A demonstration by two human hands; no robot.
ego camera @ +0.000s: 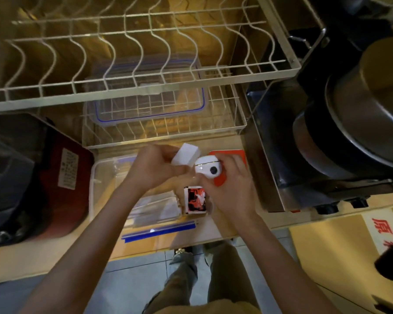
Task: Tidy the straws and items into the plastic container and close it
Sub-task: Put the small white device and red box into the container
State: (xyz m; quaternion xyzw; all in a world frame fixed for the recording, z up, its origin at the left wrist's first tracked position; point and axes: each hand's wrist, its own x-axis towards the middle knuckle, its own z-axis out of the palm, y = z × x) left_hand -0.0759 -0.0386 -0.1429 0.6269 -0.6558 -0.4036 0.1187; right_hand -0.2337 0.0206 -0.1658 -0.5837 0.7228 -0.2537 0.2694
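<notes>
A clear plastic container [95, 177] with a blue seal sits on the counter below me. Wrapped straws [154, 209] and a red, black and white packet [196, 200] lie inside it. My left hand [154, 168] holds a white rectangular block [186, 154] above the container. My right hand [232, 189] grips a round white item with a black button [208, 169] next to the block. An orange-red flat item [235, 155] lies under my right hand. A clear lid with a blue seal [145, 103] rests on the lower wire rack behind.
A white wire dish rack [145, 82] overhangs the back of the counter. A dark red appliance [61, 175] stands at left, stacked metal pots [354, 132] at right. The counter edge [191, 241] runs just below the container; my legs and tiled floor show beneath.
</notes>
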